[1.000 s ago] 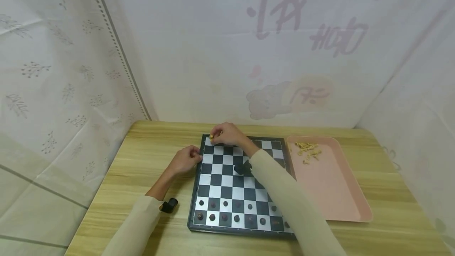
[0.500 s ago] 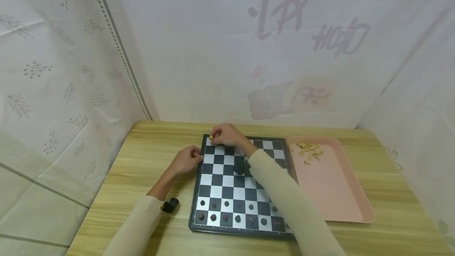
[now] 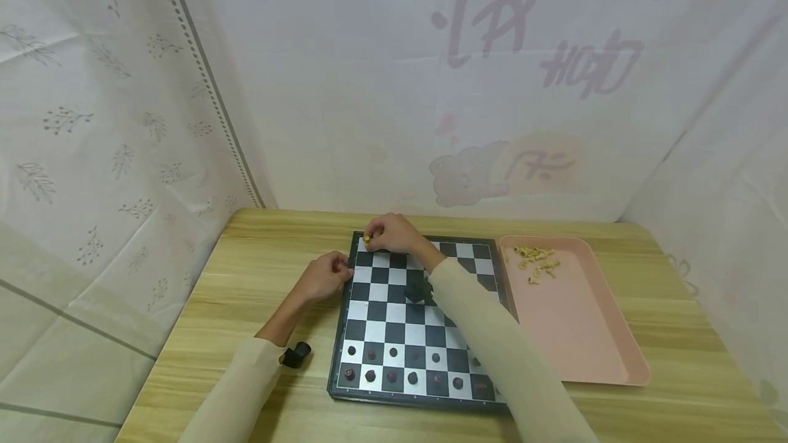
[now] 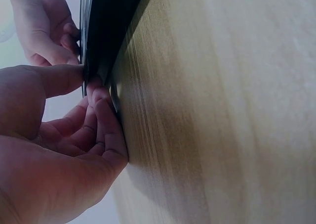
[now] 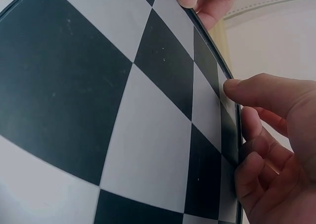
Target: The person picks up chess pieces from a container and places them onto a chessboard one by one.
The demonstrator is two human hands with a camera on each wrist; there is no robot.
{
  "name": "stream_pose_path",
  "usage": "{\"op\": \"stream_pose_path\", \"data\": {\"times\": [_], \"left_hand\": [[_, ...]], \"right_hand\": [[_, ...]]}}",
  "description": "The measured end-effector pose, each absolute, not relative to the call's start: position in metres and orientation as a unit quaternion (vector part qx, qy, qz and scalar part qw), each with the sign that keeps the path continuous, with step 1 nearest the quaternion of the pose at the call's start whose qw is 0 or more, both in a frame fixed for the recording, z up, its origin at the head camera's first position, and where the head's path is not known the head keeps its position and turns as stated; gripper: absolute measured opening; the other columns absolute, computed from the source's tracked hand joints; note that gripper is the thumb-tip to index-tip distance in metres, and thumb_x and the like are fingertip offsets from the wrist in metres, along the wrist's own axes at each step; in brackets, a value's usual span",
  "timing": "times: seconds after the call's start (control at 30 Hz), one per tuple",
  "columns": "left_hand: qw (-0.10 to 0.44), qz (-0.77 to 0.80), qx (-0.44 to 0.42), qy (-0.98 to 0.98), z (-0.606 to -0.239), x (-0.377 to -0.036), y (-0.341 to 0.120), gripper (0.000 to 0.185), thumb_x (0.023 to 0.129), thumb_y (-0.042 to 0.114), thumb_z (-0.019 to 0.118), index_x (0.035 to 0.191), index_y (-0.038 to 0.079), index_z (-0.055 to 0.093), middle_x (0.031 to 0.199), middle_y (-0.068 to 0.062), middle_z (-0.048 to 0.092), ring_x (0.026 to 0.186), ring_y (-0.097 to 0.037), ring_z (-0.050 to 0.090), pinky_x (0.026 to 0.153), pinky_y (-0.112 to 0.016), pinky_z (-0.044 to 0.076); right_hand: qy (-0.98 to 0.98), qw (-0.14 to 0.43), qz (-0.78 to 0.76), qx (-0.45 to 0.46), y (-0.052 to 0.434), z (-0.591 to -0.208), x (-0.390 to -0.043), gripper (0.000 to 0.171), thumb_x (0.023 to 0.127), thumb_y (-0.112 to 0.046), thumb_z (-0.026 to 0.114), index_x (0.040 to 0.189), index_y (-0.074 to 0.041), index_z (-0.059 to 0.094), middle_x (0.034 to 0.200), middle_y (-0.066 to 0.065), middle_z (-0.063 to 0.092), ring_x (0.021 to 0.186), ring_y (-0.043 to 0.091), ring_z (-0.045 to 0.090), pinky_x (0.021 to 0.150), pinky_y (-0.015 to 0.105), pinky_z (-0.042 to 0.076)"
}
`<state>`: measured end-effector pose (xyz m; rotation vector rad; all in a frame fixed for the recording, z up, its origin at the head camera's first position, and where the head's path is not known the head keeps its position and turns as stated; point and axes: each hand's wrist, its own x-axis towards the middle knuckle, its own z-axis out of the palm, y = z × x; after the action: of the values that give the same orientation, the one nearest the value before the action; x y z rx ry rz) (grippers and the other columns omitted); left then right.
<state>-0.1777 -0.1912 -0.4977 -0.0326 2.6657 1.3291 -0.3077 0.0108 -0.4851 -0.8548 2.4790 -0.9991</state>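
A black-and-white chessboard (image 3: 384,306) lies on the table, with dark chess pieces (image 3: 394,378) in two rows along its near side. At the far left corner my right hand (image 3: 394,233) pinches a small yellow chess piece (image 3: 366,239) over the corner square. In the right wrist view that piece is hidden behind the thumb and fingers (image 5: 261,93). My left hand (image 3: 321,275) grips the board's left edge. Seen from the left wrist, its thumb (image 4: 61,79) lies on the edge and its curled fingers (image 4: 111,130) press against the side.
To the right of the board stands a pink tray (image 3: 579,333) with several yellow chess pieces (image 3: 534,258) at its far end. The right sleeve (image 3: 492,333) crosses over the board and covers part of it. White patterned cloth (image 3: 345,101) hangs behind the wooden table (image 3: 271,245).
The head view has shifted very slightly. Both hands stay in place, the right still with the yellow chess piece at the corner, the left at the board's edge.
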Motion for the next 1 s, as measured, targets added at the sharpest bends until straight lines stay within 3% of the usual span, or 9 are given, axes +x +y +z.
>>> {"op": "stream_pose_path", "data": {"times": [1.0], "left_hand": [[0.078,0.448,-0.014,0.89,-0.4966,-0.1759,-0.1899,0.029,0.106,0.012,0.069,0.128,-0.007,0.067,0.097,-0.008,0.068,0.085,-0.021,0.061,0.071,-0.032,0.046]], "right_hand": [[0.871,0.172,-0.353,-0.296,0.0102,-0.4879,-0.3091,0.01,0.092,-0.011,0.086,0.101,-0.012,0.08,0.081,-0.004,0.072,0.074,0.012,0.06,0.073,0.03,0.047]]}}
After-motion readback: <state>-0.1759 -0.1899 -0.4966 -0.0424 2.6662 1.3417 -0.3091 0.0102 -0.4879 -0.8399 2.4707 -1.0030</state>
